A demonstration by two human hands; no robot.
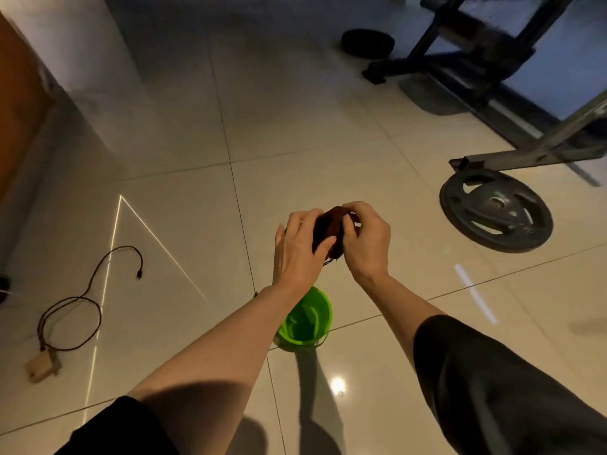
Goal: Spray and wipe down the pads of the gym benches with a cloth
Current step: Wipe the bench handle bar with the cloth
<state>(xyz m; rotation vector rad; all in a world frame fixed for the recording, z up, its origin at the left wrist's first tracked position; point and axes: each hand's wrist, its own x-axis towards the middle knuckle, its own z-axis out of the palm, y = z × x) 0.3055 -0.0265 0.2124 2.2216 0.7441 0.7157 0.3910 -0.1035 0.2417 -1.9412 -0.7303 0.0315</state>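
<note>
Two hands (331, 244) wringing cloth (330, 229), bucket (303, 323) below

A single wide-angle view comes from the person's head, looking forward and steeply down at a tiled floor (184, 133). Both forearms enter from the bottom edge and converge just below the frame's centre, where the left hand (297, 249) and right hand (366, 239) sit close to the lens and large in the picture. A green bucket (305, 323) stands almost directly beneath the camera, lower centre. The lens bends straight lines: tile joints curve outward toward the edges. The far field fills the top, with a bench frame (460, 57) in the upper right and a weight plate (496, 210) at mid right, both well apart from the hands. A wall (65, 60) rises at upper left.
</note>
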